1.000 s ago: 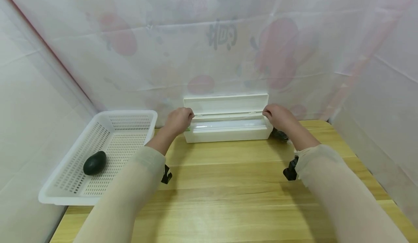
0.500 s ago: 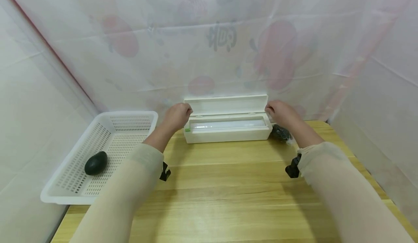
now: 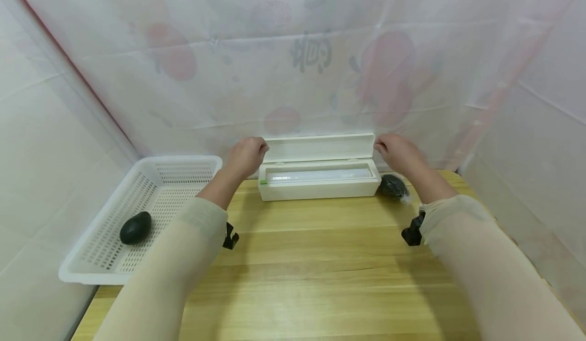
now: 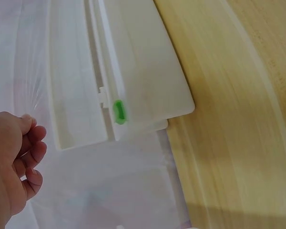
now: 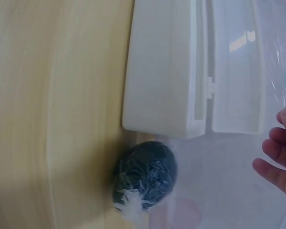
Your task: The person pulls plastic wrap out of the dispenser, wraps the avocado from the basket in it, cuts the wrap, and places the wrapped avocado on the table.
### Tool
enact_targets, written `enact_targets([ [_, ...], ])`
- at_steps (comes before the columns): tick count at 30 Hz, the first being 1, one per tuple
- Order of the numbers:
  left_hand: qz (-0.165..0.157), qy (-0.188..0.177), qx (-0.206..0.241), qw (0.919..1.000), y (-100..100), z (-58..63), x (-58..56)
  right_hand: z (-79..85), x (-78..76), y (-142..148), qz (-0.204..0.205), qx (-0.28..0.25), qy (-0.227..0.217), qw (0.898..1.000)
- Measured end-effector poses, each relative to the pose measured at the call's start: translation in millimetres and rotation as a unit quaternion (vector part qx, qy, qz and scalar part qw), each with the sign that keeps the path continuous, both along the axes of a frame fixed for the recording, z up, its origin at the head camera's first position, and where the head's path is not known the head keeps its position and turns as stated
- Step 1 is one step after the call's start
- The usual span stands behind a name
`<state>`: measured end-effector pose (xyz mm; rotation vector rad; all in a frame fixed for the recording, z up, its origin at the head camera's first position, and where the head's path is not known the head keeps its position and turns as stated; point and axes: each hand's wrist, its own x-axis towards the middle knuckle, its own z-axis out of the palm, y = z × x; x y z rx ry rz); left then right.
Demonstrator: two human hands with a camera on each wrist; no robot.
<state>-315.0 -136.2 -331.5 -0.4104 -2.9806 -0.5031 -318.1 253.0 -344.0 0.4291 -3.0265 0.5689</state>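
Note:
A white cling film dispenser (image 3: 320,191) stands at the back of the table, its lid (image 3: 320,148) raised and a film roll (image 3: 316,175) inside. A green slider (image 4: 119,112) sits at its left end. My left hand (image 3: 247,157) pinches one corner of a clear sheet of cling film (image 4: 34,78) between thumb and fingertips. At the other side, my right hand (image 3: 399,153) pinches the opposite corner. Fine creases run through the film (image 5: 278,62) from the fingertips. Both hands are raised beside the lid's ends, level with it in the head view.
To the left, a white perforated basket (image 3: 98,278) holds a dark green avocado (image 3: 136,228). A film-wrapped dark avocado (image 3: 392,187) lies against the dispenser's right end. A printed white curtain (image 3: 274,91) hangs close behind. Black wrist mounts (image 3: 412,231) show below the sleeves.
Both hands have risen and spread outward from the dispenser's ends, the film between them. The dispenser's left end and the wrapped avocado now show more fully.

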Motion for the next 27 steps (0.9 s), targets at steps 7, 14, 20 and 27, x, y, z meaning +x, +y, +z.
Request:
enact_targets([
  [7, 0.009, -0.003, 0.014, 0.9999, 0, 8.6, -0.6, 8.4, -0.6, 1, -0.001, 0.002, 0.021, 1.000],
  [14, 0.011, 0.009, 0.041, 0.9991, 1, 19.2, -0.4, 20.3, 0.0, 2, -0.006, -0.001, 0.032, 0.999],
  [20, 0.014, 0.028, 0.045, 0.9985, 0, 27.1, -2.8, 30.1, -0.4, 1, -0.002, 0.005, 0.055, 0.998],
  [27, 0.020, 0.031, 0.053, 0.9979, -1, 37.0, -4.7, 40.4, 0.3, 1, -0.002, 0.003, 0.074, 0.997],
])
